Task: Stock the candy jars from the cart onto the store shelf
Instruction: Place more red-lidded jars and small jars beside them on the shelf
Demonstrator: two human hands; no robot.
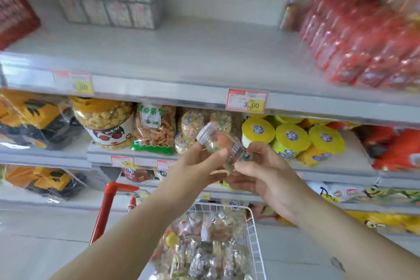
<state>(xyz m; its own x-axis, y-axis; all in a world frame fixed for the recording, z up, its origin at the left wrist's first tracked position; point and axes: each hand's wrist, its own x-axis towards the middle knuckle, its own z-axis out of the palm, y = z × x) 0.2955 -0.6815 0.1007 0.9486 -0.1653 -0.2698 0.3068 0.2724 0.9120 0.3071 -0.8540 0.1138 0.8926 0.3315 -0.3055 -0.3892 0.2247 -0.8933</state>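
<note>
Head view, blurry. Candy jar point(219, 146) is in mid-air, above the cart point(252, 223) and in front of the middle shelf point(100, 154). Its long axis is tilted, lid up-left toward the shelf and base down-right. Left hand point(200, 166) grip wraps the body near the lid end. Right hand point(266, 177) grip holds the base end. Colourful jars point(193, 125) stand just behind the lid. The left hand is nearer that slot. Jar likely needs righting before set-down.
</note>
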